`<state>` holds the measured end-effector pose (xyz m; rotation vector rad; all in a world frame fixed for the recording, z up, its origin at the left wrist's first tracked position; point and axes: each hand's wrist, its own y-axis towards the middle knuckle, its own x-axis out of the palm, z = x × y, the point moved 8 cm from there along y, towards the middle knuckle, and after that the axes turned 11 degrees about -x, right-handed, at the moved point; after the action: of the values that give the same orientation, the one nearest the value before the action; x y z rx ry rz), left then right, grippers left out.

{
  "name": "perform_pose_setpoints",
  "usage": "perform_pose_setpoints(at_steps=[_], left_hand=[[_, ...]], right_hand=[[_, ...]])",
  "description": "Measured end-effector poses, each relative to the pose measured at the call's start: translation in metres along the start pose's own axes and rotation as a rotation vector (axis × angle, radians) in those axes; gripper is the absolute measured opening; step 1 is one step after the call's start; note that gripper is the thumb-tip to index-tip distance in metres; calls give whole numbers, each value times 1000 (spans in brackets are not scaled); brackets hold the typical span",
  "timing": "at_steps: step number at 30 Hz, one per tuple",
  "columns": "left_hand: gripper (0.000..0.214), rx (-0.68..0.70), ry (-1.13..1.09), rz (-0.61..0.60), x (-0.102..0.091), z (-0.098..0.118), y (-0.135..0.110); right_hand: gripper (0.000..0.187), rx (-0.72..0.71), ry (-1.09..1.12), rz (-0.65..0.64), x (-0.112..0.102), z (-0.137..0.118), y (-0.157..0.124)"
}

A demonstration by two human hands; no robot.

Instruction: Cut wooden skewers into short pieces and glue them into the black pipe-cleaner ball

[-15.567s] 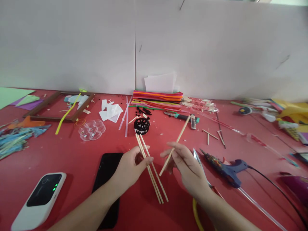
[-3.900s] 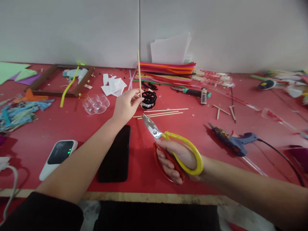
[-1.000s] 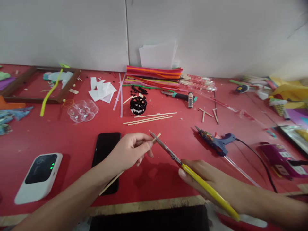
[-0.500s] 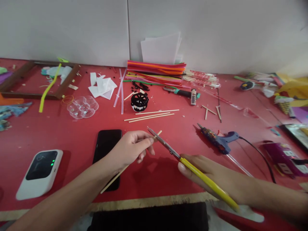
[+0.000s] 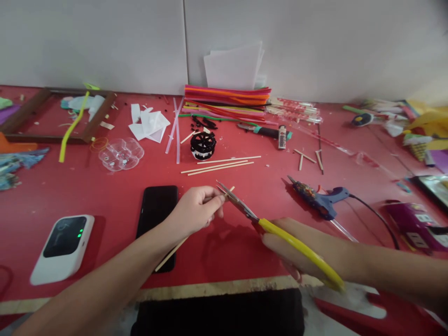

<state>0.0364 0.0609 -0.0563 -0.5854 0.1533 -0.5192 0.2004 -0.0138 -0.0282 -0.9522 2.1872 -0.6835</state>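
Observation:
My left hand [image 5: 201, 207] pinches a thin wooden stick [image 5: 171, 255] close to its far end; the stick's other end slants back below the wrist over a black phone [image 5: 159, 205]. Yellow-handled scissors [image 5: 297, 247] are gripped in my right hand [image 5: 297, 238], fingers partly hidden by the handle. Their slightly parted blades meet the stick's far end just past my left fingertips. Beyond the hands, several loose wooden sticks [image 5: 217, 168] lie side by side. Behind them stands a small round black piece [image 5: 203, 146] with spokes and a pale lower band.
At right lie a blue glue gun [image 5: 317, 198] and a purple power strip [image 5: 416, 224]. Coloured pipe cleaners [image 5: 227, 100] are stacked by the wall. A white device [image 5: 63, 249], a clear flower-shaped box [image 5: 122, 154] and a brown frame [image 5: 45, 138] are at left.
The scissors' blades have parted slightly around the stick's end, and the yellow handle has spread and tilted in my right hand. My left hand keeps its pinch with hardly any shift.

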Motion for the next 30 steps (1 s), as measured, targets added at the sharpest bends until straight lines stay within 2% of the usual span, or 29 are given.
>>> perform_pose_setpoints(at_steps=[4,8,16,21,30], left_hand=[[29,44,208,78,-5,4,2],[34,66,355,125,-9,11,-2],[35,90,437,162,-9,15,-2],[36,93,444,173,-8,14,0],[36,93,462,178,-8,14,1]], right_hand=[[48,82,-51,-83,-3,-8,5],[40,216,-107,-113,-7,-4,8],[37,346,-75,-72,-7,0,8],[39,365,-29,-24,-5,7,12],[34,412,-71,-65,-2,14,17]])
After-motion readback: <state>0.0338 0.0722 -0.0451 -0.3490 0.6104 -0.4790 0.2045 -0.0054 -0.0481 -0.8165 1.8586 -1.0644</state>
